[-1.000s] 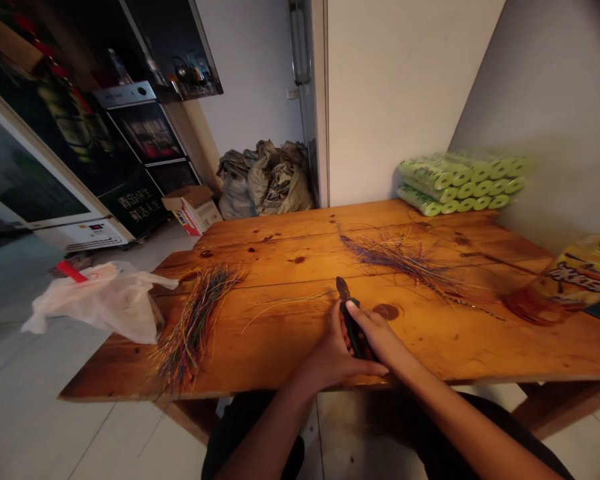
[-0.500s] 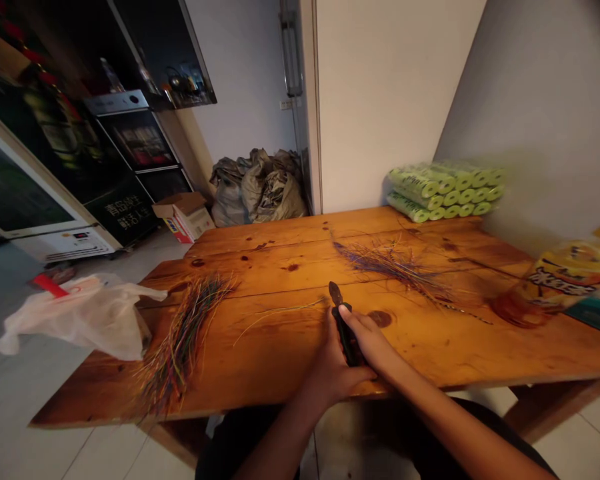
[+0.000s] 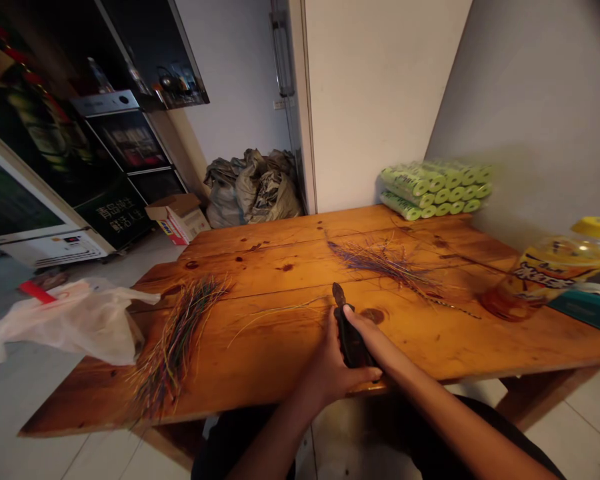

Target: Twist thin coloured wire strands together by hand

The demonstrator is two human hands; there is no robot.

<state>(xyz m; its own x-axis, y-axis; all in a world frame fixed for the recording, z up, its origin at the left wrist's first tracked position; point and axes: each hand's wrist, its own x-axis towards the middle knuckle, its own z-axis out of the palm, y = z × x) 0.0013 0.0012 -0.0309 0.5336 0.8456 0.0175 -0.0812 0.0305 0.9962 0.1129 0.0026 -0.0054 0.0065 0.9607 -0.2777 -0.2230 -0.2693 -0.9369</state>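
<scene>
Orange wooden counter (image 3: 445, 350), loose multicoloured wire bundles (image 3: 175, 353) on it. Left hand (image 3: 327, 370) and right hand (image 3: 373, 337): fingers closed around black-handled pliers (image 3: 351, 340), thin yellow wire (image 3: 280, 315) just beside.

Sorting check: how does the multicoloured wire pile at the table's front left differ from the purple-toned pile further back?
The multicoloured thin-wire pile shows mixed yellow, green and red strands; the purple-toned thin-wire pile reads mostly purple-blue. The multicoloured pile runs toward the front edge, while the purple-toned pile lies crosswise. The multicoloured pile looks denser; the purple-toned pile trails a twisted strand rightward. Both are loose wires lying directly on the wooden table.
</scene>
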